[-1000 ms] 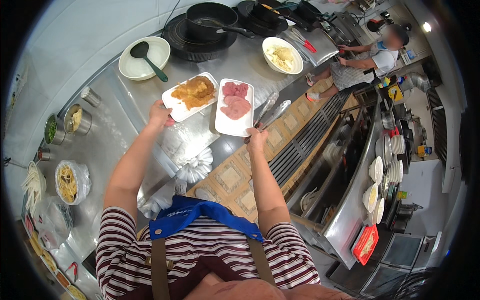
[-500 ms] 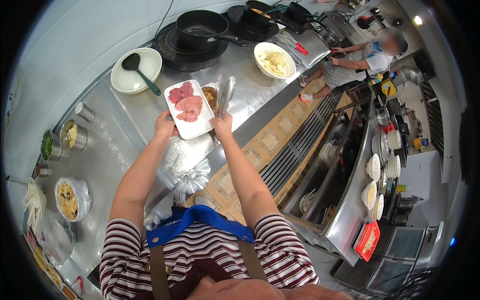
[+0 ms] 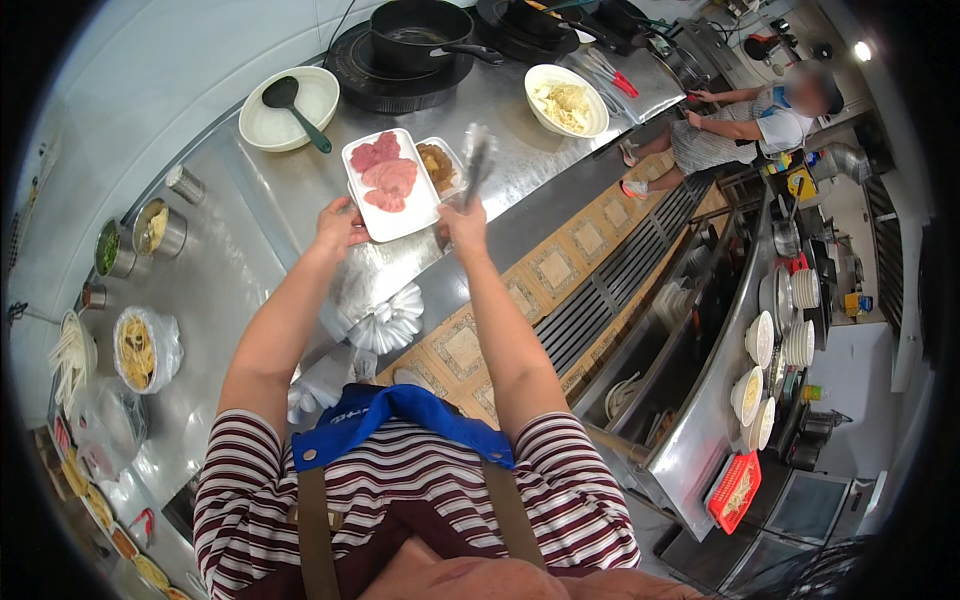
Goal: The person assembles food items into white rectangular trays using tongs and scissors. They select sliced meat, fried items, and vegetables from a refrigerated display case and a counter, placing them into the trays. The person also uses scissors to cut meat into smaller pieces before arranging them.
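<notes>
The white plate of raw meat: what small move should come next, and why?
Probably tilt the white plate toward the black pan. The left hand holds it up over the steel counter, the right hand holds tongs beside it, and the pan lies just ahead.

Stainless steel surface, black induction hob with black pan at far end, white bowl with dark ladle left of hob, bowl of shredded vegetables right of hob, two metal condiment pots well nearer left, bagged noodle bowl nearer still.
</notes>
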Motion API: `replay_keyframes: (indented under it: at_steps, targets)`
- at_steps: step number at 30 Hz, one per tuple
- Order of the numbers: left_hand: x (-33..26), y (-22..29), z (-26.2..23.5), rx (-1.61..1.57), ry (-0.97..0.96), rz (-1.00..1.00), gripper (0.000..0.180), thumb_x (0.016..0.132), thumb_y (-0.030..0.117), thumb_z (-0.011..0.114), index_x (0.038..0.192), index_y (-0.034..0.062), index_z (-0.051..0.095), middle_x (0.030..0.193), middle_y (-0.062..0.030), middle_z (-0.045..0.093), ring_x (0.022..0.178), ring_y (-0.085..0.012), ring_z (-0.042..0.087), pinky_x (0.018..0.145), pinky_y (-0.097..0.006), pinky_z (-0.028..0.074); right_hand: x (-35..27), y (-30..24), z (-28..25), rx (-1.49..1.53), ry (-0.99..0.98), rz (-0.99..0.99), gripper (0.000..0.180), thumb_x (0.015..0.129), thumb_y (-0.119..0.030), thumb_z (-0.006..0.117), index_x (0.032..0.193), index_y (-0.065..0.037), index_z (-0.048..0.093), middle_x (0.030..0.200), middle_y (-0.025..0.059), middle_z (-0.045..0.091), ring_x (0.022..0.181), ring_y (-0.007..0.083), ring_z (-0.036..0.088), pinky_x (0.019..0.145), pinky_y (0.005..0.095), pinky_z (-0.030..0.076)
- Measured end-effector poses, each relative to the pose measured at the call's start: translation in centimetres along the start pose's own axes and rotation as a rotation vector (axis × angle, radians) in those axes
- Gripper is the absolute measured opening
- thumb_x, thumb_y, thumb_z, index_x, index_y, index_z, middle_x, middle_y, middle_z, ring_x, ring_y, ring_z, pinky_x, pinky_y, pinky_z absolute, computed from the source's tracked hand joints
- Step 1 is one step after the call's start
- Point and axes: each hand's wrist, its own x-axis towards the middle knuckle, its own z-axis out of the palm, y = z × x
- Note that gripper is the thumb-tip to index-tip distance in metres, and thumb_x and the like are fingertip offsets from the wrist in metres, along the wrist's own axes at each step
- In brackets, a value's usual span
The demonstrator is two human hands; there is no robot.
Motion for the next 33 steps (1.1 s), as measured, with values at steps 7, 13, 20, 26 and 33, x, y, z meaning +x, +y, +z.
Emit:
replay_keyframes:
  at_steps: [7,13,20,26,33]
  targets:
    - [-8.0,-4.3,-8.8,-0.025,-0.099,0.045,0.026,0.093,0.016,0.051,0.115,0.0016,0.05,0.093,-0.0114,0.06,0.076,-0.0216,0.063,0.066,-0.033,0.053,-7.5,3.8,-7.4,0.115,0.158,-0.007,0.021,0.075,-0.005,0.065,0.09,-0.003,0.051,0.061,0.004,0.053,0.044,0.013,0.051,0.039,0.0254,0.039]
    - [-23.9,-14.8,-14.2,-0.051,-0.092,-0.167,0.016,0.094,0.017,0.051,0.102,0.0044,0.058,0.084,-0.0067,0.063,0.072,-0.0169,0.061,0.064,-0.03,0.05,-15.5,8.8,-7.3,0.018,-0.191,0.141,0.015,0.079,-0.004,0.064,0.087,-0.004,0.051,0.059,0.0032,0.052,0.041,0.0125,0.049,0.037,0.0265,0.038]
    - [-30.0,-25.2,-14.6,-0.079,-0.08,-0.115,0.015,0.091,0.016,0.057,0.102,0.0043,0.059,0.083,-0.0067,0.064,0.072,-0.016,0.062,0.063,-0.027,0.051,-6.4,3.1,-4.4,0.002,-0.071,0.264,0.015,0.077,-0.005,0.064,0.085,-0.002,0.052,0.058,0.0054,0.053,0.04,0.0143,0.05,0.033,0.0284,0.036]
    - [-32.6,-24.9,-16.1,-0.113,0.206,-0.045,0.013,0.091,0.013,0.056,0.101,0.0048,0.058,0.081,-0.0061,0.064,0.071,-0.0148,0.062,0.062,-0.027,0.05,-7.7,1.6,-1.3,0.098,-0.004,0.097,0.019,0.072,-0.001,0.062,0.088,0.0,0.052,0.06,0.0054,0.051,0.042,0.0154,0.048,0.037,0.0298,0.038]
    - [-38.8,-32.3,-17.3,-0.169,0.449,0.148,0.012,0.087,0.014,0.06,0.094,0.0036,0.061,0.079,-0.0056,0.063,0.067,-0.0128,0.061,0.059,-0.027,0.052,-26.9,8.3,2.2,-0.628,-0.989,-0.378,0.032,0.073,-0.011,0.064,0.102,-0.002,0.054,0.074,0.0096,0.059,0.065,0.0168,0.056,0.06,0.0323,0.046]
